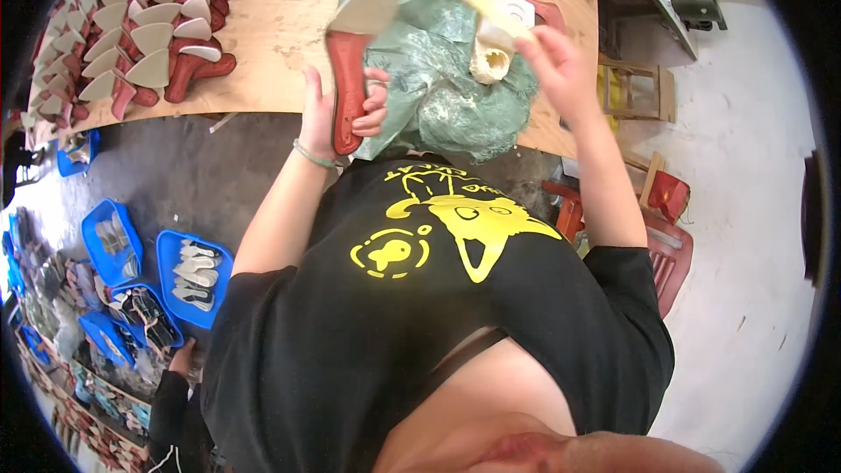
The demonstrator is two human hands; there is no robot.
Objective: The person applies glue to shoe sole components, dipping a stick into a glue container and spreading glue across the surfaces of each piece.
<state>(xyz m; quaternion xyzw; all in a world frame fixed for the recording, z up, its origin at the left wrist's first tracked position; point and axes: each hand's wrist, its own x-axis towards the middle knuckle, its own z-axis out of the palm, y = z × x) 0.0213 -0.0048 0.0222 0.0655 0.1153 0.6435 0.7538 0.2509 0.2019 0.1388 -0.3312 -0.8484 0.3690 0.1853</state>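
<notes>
My left hand (355,114) is closed around a long red shoe-shaped piece (346,79), held upright over the table's near edge. A pale beige flap (372,2) extends from its far end, blurred. My right hand (561,66) pinches a cream-coloured flat stick (491,7), smeared by motion; its kind cannot be made out. Just below that stick, a whitish container (491,61) with a crusted round mouth lies on a crumpled green plastic sheet (438,105). The stick's far end points toward the beige flap, apart from it.
Rows of red shoe pieces with beige flaps (153,39) cover the left of the wooden table (263,61). More red pieces lie at its far side. Blue baskets (223,285) with shoe parts stand on the floor at left. Stools (670,267) stand at right; another person's arm (175,394) shows lower left.
</notes>
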